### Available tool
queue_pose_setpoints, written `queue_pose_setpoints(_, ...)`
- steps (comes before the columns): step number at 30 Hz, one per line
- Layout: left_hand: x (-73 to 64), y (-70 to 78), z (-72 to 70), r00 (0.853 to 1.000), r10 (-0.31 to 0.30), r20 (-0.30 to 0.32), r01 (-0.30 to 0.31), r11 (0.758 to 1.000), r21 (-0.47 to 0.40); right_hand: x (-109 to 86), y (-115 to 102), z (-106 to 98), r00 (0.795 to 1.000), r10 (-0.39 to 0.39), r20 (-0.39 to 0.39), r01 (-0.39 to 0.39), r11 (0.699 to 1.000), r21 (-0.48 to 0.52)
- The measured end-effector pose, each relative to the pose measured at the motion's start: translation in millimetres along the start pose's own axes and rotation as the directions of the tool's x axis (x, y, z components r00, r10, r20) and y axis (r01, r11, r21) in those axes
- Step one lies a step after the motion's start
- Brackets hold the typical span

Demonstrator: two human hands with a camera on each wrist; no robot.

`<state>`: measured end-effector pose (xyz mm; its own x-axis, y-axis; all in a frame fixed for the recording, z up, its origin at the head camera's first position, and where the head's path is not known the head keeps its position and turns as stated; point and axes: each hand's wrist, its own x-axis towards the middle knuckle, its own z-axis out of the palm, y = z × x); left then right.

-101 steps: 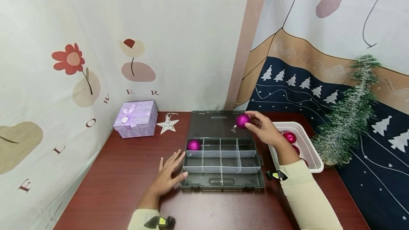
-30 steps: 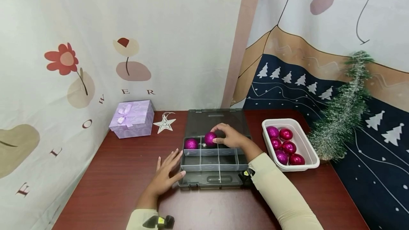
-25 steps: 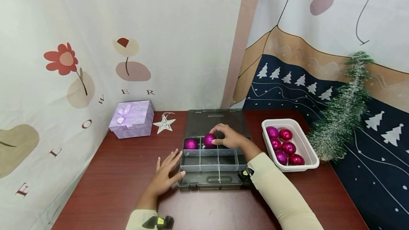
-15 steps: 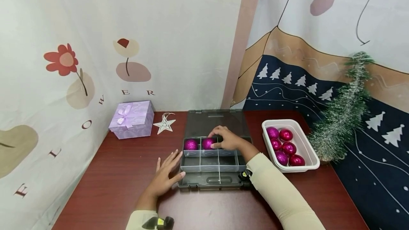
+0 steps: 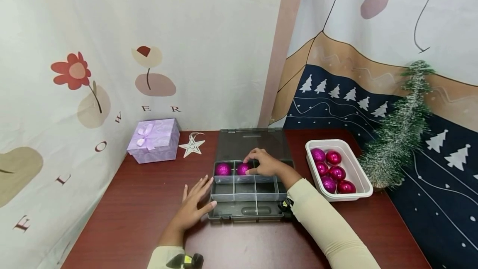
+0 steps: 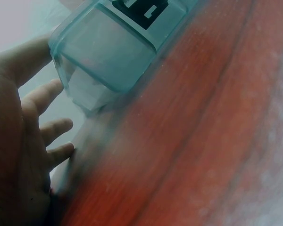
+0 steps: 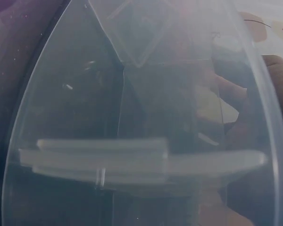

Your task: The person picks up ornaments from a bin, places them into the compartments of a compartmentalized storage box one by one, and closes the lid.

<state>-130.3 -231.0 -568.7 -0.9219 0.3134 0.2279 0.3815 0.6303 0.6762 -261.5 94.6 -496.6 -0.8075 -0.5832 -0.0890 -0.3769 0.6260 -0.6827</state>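
In the head view a dark see-through organizer box [image 5: 233, 209] lies with its lid folded back. My right hand [image 5: 266, 165] pinches a glittery magenta bauble [image 5: 240, 170] between thumb and fingers, down in the second compartment of the back row. Another glittery bauble [image 5: 223, 169] sits in the compartment to its left. My left hand [image 5: 191, 207] has its fingers spread, tips at the box's left edge; in the left wrist view the thumb reaches the box corner [image 6: 108, 52]. Clear dividers [image 7: 146, 162] fill the right wrist view, with the right fingers blurred behind them.
A white tray [image 5: 360, 195] holding several magenta and red baubles stands right of the box. Behind it rises a small frosted tree [image 5: 401, 132]. At the back left are a lilac gift box [image 5: 157, 140] and a white star ornament [image 5: 192, 146].
My right hand has carried the bauble left from beside the tray and lowered it into the second back-row compartment. My left hand keeps its place at the box's left edge.
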Motion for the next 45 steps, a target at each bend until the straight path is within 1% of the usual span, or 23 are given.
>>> queue_pose_setpoints(5,-0.9,-1.1,1.1,1.0,-0.009,0.0,0.009,1.0,-0.001,-0.2,-0.4,1.0,1.0,0.015,0.003,-0.015,1.0,-0.007)
queue_pose_setpoints(11,-1.7,-0.4,0.5,1.0,-0.01,-0.001,0.01,1.0,-0.008,-1.5,1.5,-1.8,1.0,-0.004,-0.012,0.004,1.0,0.018)
queue_pose_setpoints(18,-0.6,-1.0,-0.7,1.0,-0.006,-0.004,0.006,1.0,-0.002,-11.6,0.0,-17.1,0.999,-0.015,-0.043,0.018,0.998,0.062)
queue_pose_setpoints(22,0.3,-0.6,-1.8,1.0,0.0,-0.008,0.0,1.0,-0.002,-21.5,-1.3,-27.9,0.994,-0.032,-0.1,0.04,0.996,0.081)
queue_pose_setpoints(28,-0.2,0.6,-2.5,1.0,0.001,-0.007,-0.001,1.0,-0.004,-40.4,0.0,-40.6,0.98,-0.017,-0.199,0.041,0.992,0.115)
queue_pose_setpoints(34,-1.5,-0.9,-1.4,1.0,-0.002,-0.005,0.002,1.0,-0.006,-59.1,4.6,-51.1,0.955,0.0,-0.295,0.041,0.99,0.135)
queue_pose_setpoints(40,-1.6,-1.4,-0.1,1.0,-0.002,-0.004,0.002,1.0,-0.01,-78.9,11.2,-60.0,0.937,0.057,-0.344,0.009,0.982,0.187)
queue_pose_setpoints(45,-1.3,-1.8,0.7,1.0,0.002,-0.007,-0.002,1.0,-0.01,-93.6,19.8,-65.6,0.924,0.084,-0.374,-0.014,0.982,0.187)
